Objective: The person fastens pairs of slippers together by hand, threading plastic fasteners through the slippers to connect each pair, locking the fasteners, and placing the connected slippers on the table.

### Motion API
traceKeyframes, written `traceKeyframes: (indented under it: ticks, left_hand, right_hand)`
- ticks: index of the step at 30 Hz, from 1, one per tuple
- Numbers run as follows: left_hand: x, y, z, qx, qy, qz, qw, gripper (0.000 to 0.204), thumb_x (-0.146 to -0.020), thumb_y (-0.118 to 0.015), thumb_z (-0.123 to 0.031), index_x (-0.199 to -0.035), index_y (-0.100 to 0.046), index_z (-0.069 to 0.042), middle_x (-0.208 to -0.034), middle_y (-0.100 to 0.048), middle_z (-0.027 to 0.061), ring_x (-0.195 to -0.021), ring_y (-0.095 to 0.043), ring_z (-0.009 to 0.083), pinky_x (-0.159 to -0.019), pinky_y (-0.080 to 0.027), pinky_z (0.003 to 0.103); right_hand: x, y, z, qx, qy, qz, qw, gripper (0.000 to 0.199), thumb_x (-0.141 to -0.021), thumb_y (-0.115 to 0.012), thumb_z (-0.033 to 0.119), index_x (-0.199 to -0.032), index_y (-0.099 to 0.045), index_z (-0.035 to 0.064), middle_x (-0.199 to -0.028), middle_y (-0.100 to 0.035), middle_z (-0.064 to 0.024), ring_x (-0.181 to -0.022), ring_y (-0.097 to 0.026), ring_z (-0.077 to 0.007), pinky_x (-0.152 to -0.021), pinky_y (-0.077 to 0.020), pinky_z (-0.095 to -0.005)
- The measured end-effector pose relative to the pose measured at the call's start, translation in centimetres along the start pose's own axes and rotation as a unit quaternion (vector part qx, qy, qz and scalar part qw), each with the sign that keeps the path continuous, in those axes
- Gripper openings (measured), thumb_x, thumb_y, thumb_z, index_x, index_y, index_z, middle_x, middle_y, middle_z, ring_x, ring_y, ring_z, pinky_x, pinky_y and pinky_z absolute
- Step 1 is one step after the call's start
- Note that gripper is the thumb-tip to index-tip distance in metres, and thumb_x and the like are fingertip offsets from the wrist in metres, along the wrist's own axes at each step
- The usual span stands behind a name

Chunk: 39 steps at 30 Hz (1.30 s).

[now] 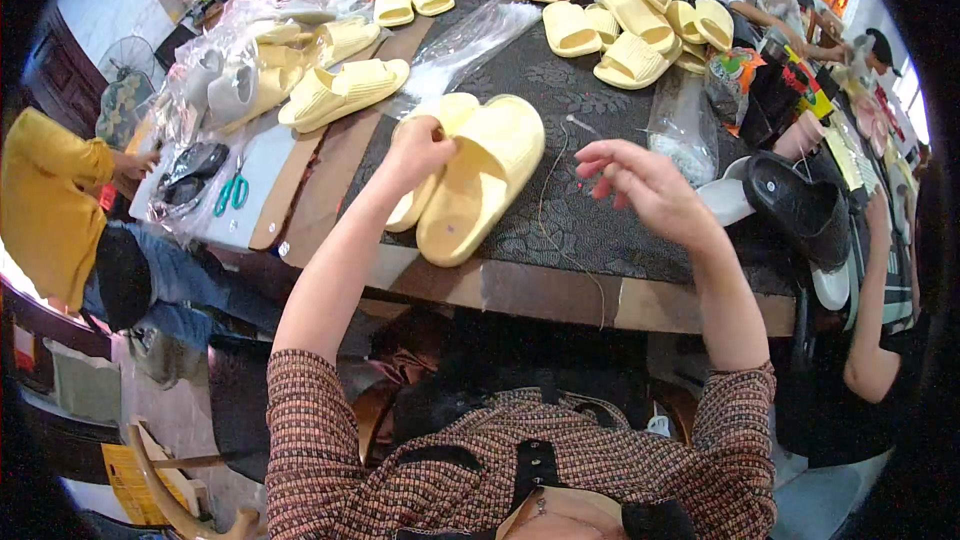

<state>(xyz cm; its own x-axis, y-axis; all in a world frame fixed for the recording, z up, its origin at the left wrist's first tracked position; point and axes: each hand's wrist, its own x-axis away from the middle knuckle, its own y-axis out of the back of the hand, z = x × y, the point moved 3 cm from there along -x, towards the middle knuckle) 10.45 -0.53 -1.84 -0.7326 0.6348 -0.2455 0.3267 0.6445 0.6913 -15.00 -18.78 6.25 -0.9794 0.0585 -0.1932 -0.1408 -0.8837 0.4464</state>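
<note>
A pair of pale yellow slide slippers lies in front of me on the dark patterned table cover, toes pointing away. My left hand is closed on the inner strap edges of the slippers, the thumb and fingers pinching where the two meet. To the right of them my right hand hovers over the cover, fingers spread and slightly bent, with nothing seen in it. Between the slippers and this hand a thin cord runs down to the table's front edge. A small white piece lies near the cord's upper end.
Plastic-wrapped slippers and teal scissors are at the left. More yellow slippers are piled at the back right, near a clear plastic bag. A black slipper sits at the right edge. Other people work around the table.
</note>
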Motion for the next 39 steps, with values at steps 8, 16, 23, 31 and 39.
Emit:
traceKeyframes:
  ticks: [8, 16, 23, 31, 39]
  left_hand:
    - [-3.8, 5.5, -0.2, -0.046, 0.018, -0.009, 0.999, 0.024, -0.075, -0.059, -0.019, -0.086, -0.066, 0.002, -0.077, -0.065, 0.0174, -0.072, -0.063, 0.0225, -0.066, -0.048, 0.032]
    - [-8.3, 10.3, 11.4, -0.375, 0.013, -0.159, 0.913, 0.035, -0.076, -0.054, -0.016, -0.106, -0.057, 0.002, -0.110, -0.055, 0.0215, -0.099, -0.055, 0.0399, -0.086, -0.043, 0.046]
    - [-9.6, 7.3, 10.2, -0.396, 0.127, -0.064, 0.907, 0.030, -0.077, -0.052, -0.015, -0.100, -0.056, 0.004, -0.109, -0.051, 0.0250, -0.096, -0.054, 0.0409, -0.083, -0.045, 0.045]
    - [-7.3, 8.5, 9.7, -0.408, 0.081, -0.087, 0.905, 0.029, -0.078, -0.053, -0.018, -0.097, -0.056, 0.005, -0.105, -0.051, 0.0264, -0.093, -0.054, 0.0422, -0.081, -0.045, 0.046]
    - [-0.9, 8.8, 5.5, -0.355, 0.030, -0.049, 0.933, 0.028, -0.079, -0.059, -0.024, -0.092, -0.061, 0.000, -0.094, -0.056, 0.0207, -0.090, -0.055, 0.0372, -0.078, -0.044, 0.043]
  right_hand:
    - [-1.4, -2.3, -5.0, -0.072, -0.032, 0.021, 0.997, 0.024, -0.090, -0.040, 0.004, -0.110, -0.052, -0.0012, -0.090, -0.059, -0.0081, -0.072, -0.057, -0.0122, -0.068, -0.0482, -0.0262]
    - [-1.5, -4.7, -9.8, -0.003, -0.067, 0.074, 0.995, 0.028, -0.087, -0.040, 0.000, -0.113, -0.051, -0.0028, -0.092, -0.060, -0.0119, -0.074, -0.057, -0.0146, -0.072, -0.0491, -0.0274]
    - [-1.4, -4.4, -10.4, 0.013, -0.057, 0.053, 0.997, 0.034, -0.082, -0.040, -0.005, -0.113, -0.050, -0.0026, -0.098, -0.059, -0.0175, -0.077, -0.061, -0.0218, -0.073, -0.0507, -0.0321]
    - [-1.0, -4.5, -10.9, 0.001, -0.008, 0.043, 0.999, 0.034, -0.081, -0.041, -0.004, -0.113, -0.051, -0.0011, -0.097, -0.060, -0.0163, -0.076, -0.061, -0.0228, -0.072, -0.0508, -0.0324]
    - [-1.0, -4.3, -11.2, -0.014, -0.003, 0.026, 1.000, 0.027, -0.086, -0.041, 0.000, -0.109, -0.053, -0.0024, -0.090, -0.060, -0.0142, -0.071, -0.059, -0.0204, -0.070, -0.0495, -0.0313]
